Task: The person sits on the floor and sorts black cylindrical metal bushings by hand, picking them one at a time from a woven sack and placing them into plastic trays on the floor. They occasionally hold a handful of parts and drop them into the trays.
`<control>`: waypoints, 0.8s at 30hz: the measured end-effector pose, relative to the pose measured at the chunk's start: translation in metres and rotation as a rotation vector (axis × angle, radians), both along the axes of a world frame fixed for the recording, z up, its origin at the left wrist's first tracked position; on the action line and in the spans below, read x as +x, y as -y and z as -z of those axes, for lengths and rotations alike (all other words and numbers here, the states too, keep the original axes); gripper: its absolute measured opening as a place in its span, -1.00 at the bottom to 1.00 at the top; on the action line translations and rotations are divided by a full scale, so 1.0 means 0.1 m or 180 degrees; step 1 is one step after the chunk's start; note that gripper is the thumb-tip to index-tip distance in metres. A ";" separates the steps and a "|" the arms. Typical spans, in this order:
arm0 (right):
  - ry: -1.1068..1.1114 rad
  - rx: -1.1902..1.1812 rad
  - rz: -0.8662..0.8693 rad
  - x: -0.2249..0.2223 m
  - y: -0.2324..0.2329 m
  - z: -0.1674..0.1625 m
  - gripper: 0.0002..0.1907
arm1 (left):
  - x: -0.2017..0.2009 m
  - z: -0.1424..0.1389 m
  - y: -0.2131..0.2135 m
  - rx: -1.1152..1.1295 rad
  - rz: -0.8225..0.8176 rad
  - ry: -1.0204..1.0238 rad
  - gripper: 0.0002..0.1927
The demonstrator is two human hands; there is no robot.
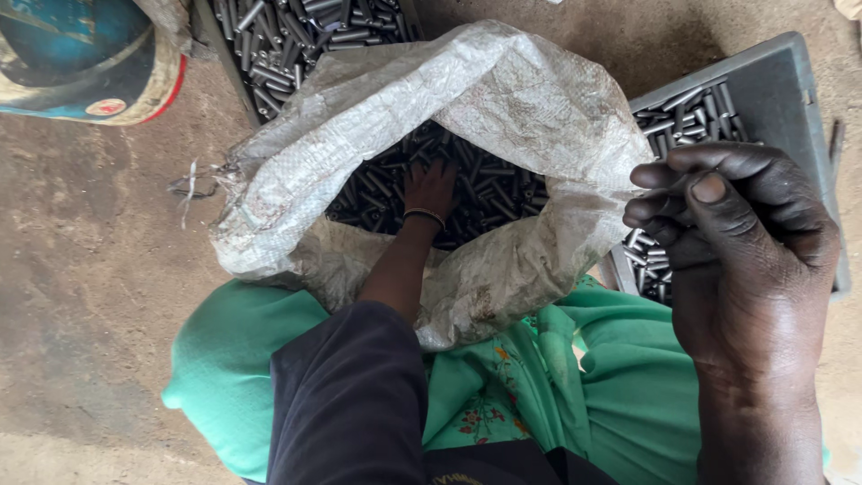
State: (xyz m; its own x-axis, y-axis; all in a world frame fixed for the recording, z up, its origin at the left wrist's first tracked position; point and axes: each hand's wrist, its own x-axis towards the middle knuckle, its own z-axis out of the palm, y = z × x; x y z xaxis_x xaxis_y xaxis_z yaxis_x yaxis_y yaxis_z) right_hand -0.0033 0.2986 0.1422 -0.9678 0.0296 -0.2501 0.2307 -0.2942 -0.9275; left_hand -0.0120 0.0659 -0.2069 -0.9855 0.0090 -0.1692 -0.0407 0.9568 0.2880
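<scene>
- Head view, left hand (pixel 431 187): the arm reaches straight down and forward into the mouth of a white woven sack (pixel 377 99); the fingers are spread and pressed into the heap of dark metal pins (pixel 489 193) inside. A thin band circles the wrist. Whether the fingers close on any pin cannot be told.
- Right hand (pixel 732 238): raised close to the camera, back of the hand toward the lens, fingers curled in against the thumb in a loose fist. What it grips, if anything, is hidden.
- Sack: it rests against the person's lap, its rim folded outward, and the pins fill its bottom.
- Green garment (pixel 557 377): covers the lap beneath the sack; a dark sleeve (pixel 350 395) covers the left upper arm.
- Grey plastic crate (pixel 781 81): stands just right of the sack, behind the right hand, holding more pins.
- Second crate of pins (pixel 296 36): lies beyond the sack, at the top edge.
- Blue drum (pixel 81 54): sits on the dirt floor (pixel 81 269), upper left.
</scene>
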 end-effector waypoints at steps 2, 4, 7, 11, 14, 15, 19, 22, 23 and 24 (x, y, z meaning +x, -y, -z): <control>-0.0006 -0.0010 0.0014 0.01 -0.03 0.01 -0.89 | -0.02 0.04 -0.06 -0.0134 -0.0111 -0.0071 -0.29; -0.0017 -0.0049 0.0011 0.00 -0.05 0.02 -0.89 | -0.03 0.07 -0.09 -0.0249 -0.0079 -0.0051 -0.28; -0.0060 -0.0072 -0.0009 -0.01 -0.09 0.03 -0.88 | -0.04 0.09 -0.10 -0.0297 -0.0127 0.0288 -0.22; -0.0080 -0.0028 0.0036 -0.02 -0.14 0.02 -0.86 | -0.08 0.07 -0.05 -0.0089 -0.0204 0.0831 -0.30; -0.0100 -0.0088 -0.0002 -0.01 -0.16 0.01 -0.84 | -0.10 0.06 -0.01 0.0016 -0.0102 0.0985 -0.19; -0.0114 -0.0066 0.0002 0.00 -0.16 0.02 -0.84 | -0.11 0.05 0.00 -0.0028 -0.0077 0.0980 -0.19; -0.0088 -0.0036 -0.0036 0.04 -0.19 0.04 -0.83 | -0.14 0.04 0.03 -0.0070 0.0023 0.1176 -0.12; -0.0155 -0.0052 -0.0145 0.04 -0.22 0.06 -0.83 | -0.13 0.04 0.04 0.0058 0.0017 0.1166 -0.16; -0.0172 -0.0049 -0.0176 0.04 -0.22 0.07 -0.83 | -0.12 0.04 0.04 0.0104 0.0001 0.1113 -0.19; -0.0152 -0.0021 -0.0186 0.04 -0.22 0.07 -0.83 | -0.10 0.04 0.04 0.0072 -0.0012 0.1038 -0.22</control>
State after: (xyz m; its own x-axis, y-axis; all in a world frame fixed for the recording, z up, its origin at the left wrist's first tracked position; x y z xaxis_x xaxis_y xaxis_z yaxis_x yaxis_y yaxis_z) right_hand 0.0004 0.3209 0.1351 -0.9786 -0.0287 -0.2036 0.2031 -0.2878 -0.9359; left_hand -0.0223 0.0619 -0.2106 -0.8795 0.0129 -0.4757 -0.1377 0.9500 0.2803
